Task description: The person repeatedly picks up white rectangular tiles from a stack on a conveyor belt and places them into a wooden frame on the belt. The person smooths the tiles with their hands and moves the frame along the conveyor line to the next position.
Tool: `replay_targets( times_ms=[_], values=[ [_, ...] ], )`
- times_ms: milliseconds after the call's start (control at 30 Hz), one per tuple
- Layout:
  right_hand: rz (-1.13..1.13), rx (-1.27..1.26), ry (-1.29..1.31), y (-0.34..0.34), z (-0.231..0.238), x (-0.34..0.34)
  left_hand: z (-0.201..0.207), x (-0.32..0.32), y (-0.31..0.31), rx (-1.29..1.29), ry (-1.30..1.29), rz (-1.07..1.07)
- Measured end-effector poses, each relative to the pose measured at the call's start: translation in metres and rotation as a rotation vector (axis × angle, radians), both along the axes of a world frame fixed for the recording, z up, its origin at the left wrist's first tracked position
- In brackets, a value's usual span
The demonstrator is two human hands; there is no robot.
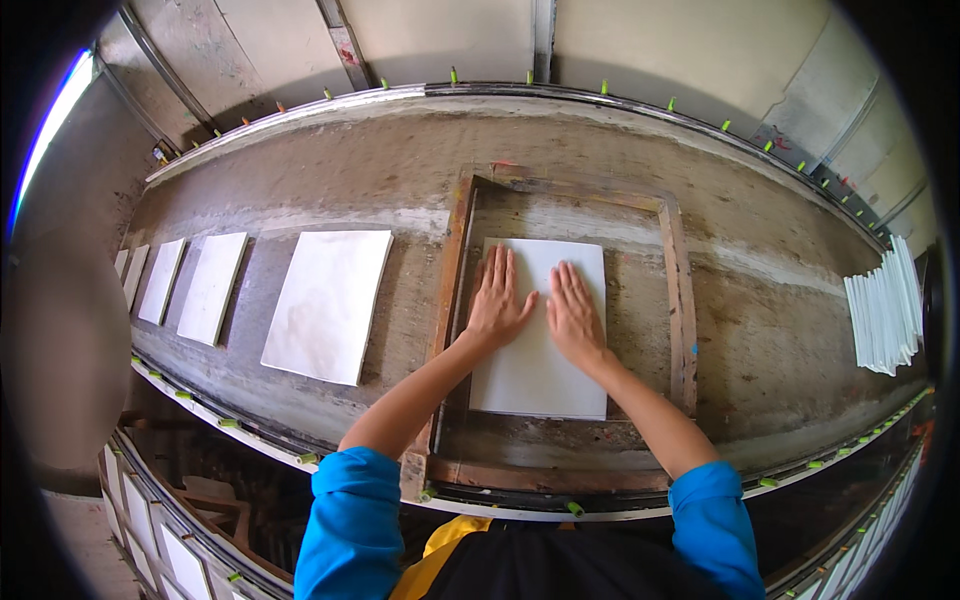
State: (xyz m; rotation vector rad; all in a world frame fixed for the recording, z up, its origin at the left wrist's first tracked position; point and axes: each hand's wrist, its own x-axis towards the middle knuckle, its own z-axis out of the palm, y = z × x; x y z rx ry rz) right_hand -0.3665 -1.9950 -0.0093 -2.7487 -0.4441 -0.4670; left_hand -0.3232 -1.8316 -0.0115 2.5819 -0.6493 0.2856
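A white rectangular panel [540, 370] lies flat on the long table, inside the opening of a wooden frame [680, 300]. My left hand [498, 305] rests flat on the panel's upper left part, fingers stretched out and pointing away from me. Beside it, my right hand [575, 315] lies flat on the upper right part, its fingers extended too. Both palms touch the panel, and neither hand grips anything. The thumbs point toward each other with a small gap between them.
To the left, a larger-looking white panel [328, 305] and several more [212, 288] lie in a row on the brown, stained table [780, 340]. A stack of white pieces [885, 310] stands at the far right. Green clips [604, 88] line both metal table edges.
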Motion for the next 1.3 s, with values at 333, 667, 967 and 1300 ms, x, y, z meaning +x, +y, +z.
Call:
replay_targets(
  times_ms=[333,667,967,1300],
  values=[
    [-0.021,0.004,0.018,-0.003,-0.006,0.067,-0.007,0.049,-0.004,-0.101,0.023,0.05],
    [-0.45,-0.062,-0.095,-0.001,-0.015,0.059,-0.009,0.026,-0.007,-0.019,0.006,0.157],
    [-0.334,-0.028,-0.067,-0.011,-0.016,-0.017,-0.004,-0.04,0.006,-0.046,0.031,0.04],
    [-0.001,-0.14,0.012,-0.024,-0.001,-0.094,0.0,-0.089,0.031,0.134,-0.044,-0.067]
  ],
)
